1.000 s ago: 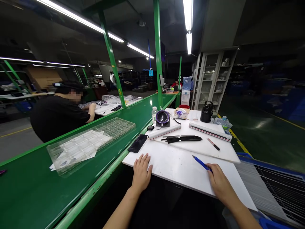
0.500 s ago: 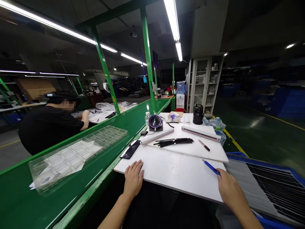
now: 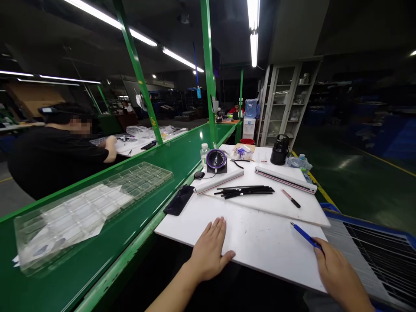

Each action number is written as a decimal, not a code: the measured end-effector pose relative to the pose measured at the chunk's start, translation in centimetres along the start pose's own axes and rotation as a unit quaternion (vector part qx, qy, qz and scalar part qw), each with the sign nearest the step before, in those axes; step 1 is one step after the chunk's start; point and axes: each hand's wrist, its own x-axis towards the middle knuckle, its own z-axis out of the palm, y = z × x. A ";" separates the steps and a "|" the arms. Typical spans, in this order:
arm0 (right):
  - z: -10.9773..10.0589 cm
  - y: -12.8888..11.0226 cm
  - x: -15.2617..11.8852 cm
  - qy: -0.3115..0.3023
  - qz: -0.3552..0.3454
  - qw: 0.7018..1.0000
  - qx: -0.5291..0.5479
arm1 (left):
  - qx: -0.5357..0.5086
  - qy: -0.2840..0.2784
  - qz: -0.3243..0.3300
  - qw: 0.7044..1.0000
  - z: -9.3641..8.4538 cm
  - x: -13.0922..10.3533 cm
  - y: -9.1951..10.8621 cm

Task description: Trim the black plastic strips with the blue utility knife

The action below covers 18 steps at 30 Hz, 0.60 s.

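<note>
My left hand (image 3: 209,251) lies flat on the front edge of the white tabletop (image 3: 260,247), fingers together and thumb out to the side, holding nothing. At the right edge, my right hand (image 3: 338,268) is closed around a blue pen-like tool (image 3: 306,235) whose metal tip points away to the left. Several thin black strips (image 3: 247,190) lie in a loose bundle on a raised white board (image 3: 276,208). Beside them rests a red-and-black craft knife (image 3: 290,198). Two long white bars (image 3: 219,182) flank the strips, the second white bar (image 3: 286,180) at the right.
A dark phone (image 3: 179,200) lies at the table's left edge. Behind stand a small round fan (image 3: 216,159), a bottle (image 3: 204,155), pliers (image 3: 239,163) and a black jug-like object (image 3: 280,150). Clear trays (image 3: 97,208) lie on the green conveyor (image 3: 136,216). A co-worker (image 3: 55,151) sits beyond it.
My left hand has slid right and further onto the tabletop. My right hand, with the blue tool, appears lower and further right. The camera view has shifted too.
</note>
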 end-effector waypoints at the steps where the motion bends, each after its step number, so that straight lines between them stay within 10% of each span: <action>1: -0.1 -0.1 0.1 0.001 0.005 1.000 0.000 | -0.010 -0.012 0.006 1.000 -0.2 0.3 0.3; 12: -1.2 -1.5 0.3 -0.017 0.030 0.999 -0.036 | -0.061 -0.050 0.170 0.982 0.0 1.2 1.4; 18: -1.2 -1.4 0.2 -0.019 0.032 0.998 -0.055 | -0.079 0.030 0.317 0.944 2.2 0.6 2.4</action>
